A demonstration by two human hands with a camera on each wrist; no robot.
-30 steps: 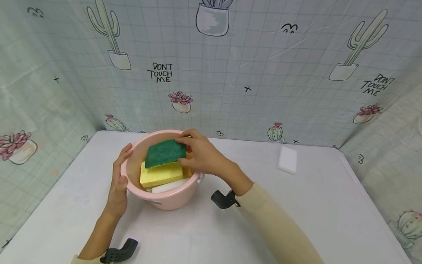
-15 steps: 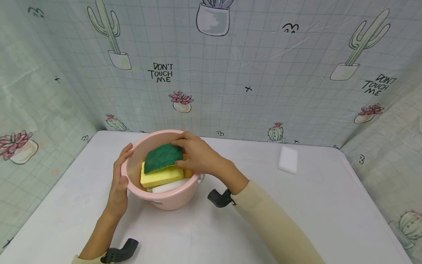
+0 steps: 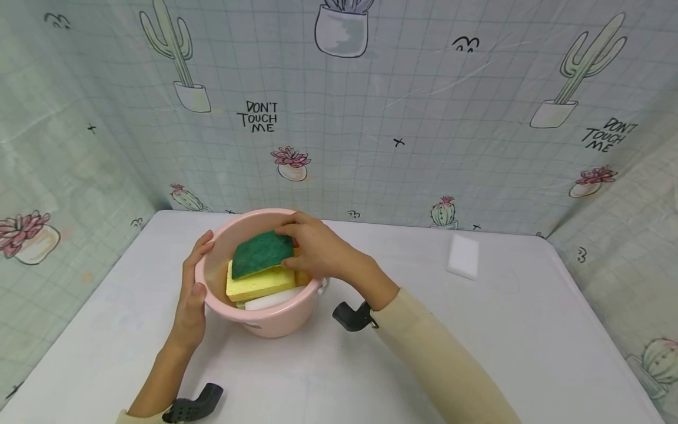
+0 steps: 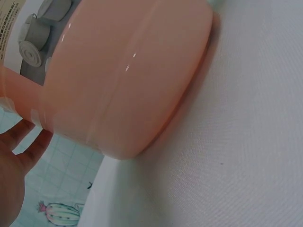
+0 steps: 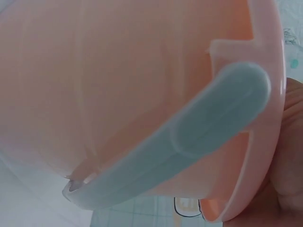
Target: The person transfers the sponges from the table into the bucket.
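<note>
A pink bucket [image 3: 275, 323] stands on the table at left of centre in the head view. Inside it lie a green scouring pad [image 3: 262, 256], a yellow sponge [image 3: 256, 285] below the pad and a white block [image 3: 272, 298] near the front wall. My right hand [image 3: 318, 247] reaches over the rim and pinches the pad's right end between thumb and fingers. My left hand [image 3: 190, 294] rests against the bucket's left side at the rim, its fingers fairly straight. In the right wrist view the rim hides most of the right hand, and the pad is out of sight.
A white rectangular block [image 3: 463, 257] lies on the white table [image 3: 508, 335] at the back right. The bucket's pale handle [image 5: 189, 127] hangs down its right side. A patterned cloth [image 3: 371, 118] hangs behind the table and along both sides.
My right hand has moved slightly left and down, lowering the green scouring pad further onto the yellow sponge. For the last half second it has barely moved. My left hand stays at the bucket.
</note>
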